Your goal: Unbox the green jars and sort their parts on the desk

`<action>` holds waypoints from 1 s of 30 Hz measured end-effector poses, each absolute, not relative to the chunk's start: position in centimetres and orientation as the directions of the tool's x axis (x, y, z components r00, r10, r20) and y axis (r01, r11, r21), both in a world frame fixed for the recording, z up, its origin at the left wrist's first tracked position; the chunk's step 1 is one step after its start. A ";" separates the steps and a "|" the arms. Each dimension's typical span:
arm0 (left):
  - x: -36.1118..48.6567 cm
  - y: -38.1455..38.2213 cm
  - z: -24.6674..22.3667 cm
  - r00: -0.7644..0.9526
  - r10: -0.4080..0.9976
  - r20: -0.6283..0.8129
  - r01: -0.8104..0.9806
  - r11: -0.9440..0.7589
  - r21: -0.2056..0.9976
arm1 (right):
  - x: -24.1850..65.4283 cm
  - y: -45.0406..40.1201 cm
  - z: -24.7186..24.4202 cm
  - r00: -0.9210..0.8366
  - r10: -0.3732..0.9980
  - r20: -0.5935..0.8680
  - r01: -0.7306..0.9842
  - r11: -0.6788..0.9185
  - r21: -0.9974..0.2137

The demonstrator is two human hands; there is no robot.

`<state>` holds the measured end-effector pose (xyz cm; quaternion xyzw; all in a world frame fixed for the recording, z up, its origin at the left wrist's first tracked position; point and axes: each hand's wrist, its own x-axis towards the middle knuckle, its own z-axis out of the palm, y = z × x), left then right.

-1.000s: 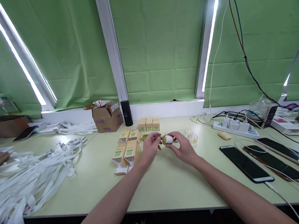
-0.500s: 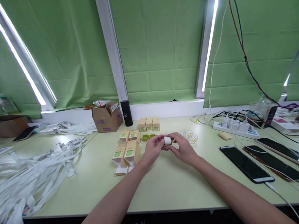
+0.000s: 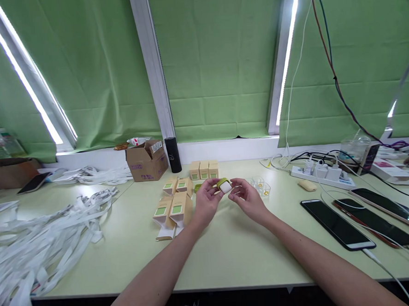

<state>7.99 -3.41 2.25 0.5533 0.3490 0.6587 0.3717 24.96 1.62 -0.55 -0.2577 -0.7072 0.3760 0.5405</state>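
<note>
A small green case with a white face [image 3: 224, 186] is held above the table between my two hands. My left hand [image 3: 207, 202] pinches it from the left. The fingertips of my right hand [image 3: 249, 201] close on its right edge. Left of my hands, several kraft boxes with green labels [image 3: 181, 208] stand on the table, the front ones with flaps open. A green piece [image 3: 198, 188] lies beside them, partly covered by my left hand. Clear little containers with yellowish bits [image 3: 264, 189] are to the right of my right hand.
Small closed boxes [image 3: 204, 170] stand behind my hands. Farther back are a cardboard box [image 3: 147, 162] and a black cylinder [image 3: 173, 155]. White straps [image 3: 64, 235] spread over the left. Phones [image 3: 337, 223], cables and a power strip [image 3: 322, 177] occupy the right.
The case has been raised slightly and tilted, so its green part now shows on top. Both hands moved up a little with it, and my left hand now covers more of the green pieces.
</note>
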 end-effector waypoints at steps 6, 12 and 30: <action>8.4 -3.6 1.3 -0.083 0.805 0.588 0.100 -0.580 0.809 | 24.5 1.9 -0.6 -0.340 0.823 0.455 -0.258 0.384 -0.887; 8.4 -3.8 0.9 -0.046 0.739 0.672 0.299 -0.632 0.715 | 24.2 1.6 -0.5 -0.337 0.824 0.455 -0.301 0.364 -0.882; 9.0 -4.6 1.8 0.003 0.711 0.704 0.389 -0.649 0.654 | 25.9 0.7 0.0 -0.276 0.422 0.864 0.335 0.884 -0.325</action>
